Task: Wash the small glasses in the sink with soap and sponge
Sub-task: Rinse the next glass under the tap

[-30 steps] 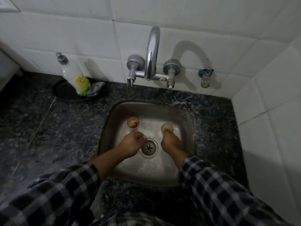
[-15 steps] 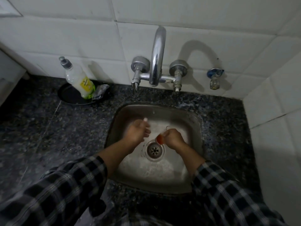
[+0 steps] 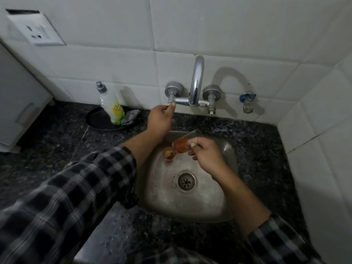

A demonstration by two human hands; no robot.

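Note:
My right hand (image 3: 205, 157) holds a small glass (image 3: 181, 145) with orange-red residue, tilted on its side above the back of the steel sink (image 3: 209, 202). A second small glass (image 3: 168, 153) with the same residue stands on the sink floor just left of it. My left hand (image 3: 161, 119) has reached up to the left tap handle (image 3: 171, 101) and its fingers curl round it. The spout (image 3: 196, 82) arches above the sink; no water is visible. A soap bottle (image 3: 111, 104) leans in a black dish (image 3: 99, 121) left of the tap, with a crumpled scrubber (image 3: 131, 116) beside it.
Dark speckled granite counter (image 3: 57, 149) surrounds the sink. The drain (image 3: 185, 181) sits mid-sink. A second tap handle (image 3: 211, 98) and a small blue valve (image 3: 247, 101) stick out of the white tiled wall. A wall socket (image 3: 36, 29) is at upper left, a white appliance (image 3: 17, 111) at far left.
My left hand rose from the sink floor to the left tap handle. My right hand lifted one glass and tilted it. The view pulled back and upward.

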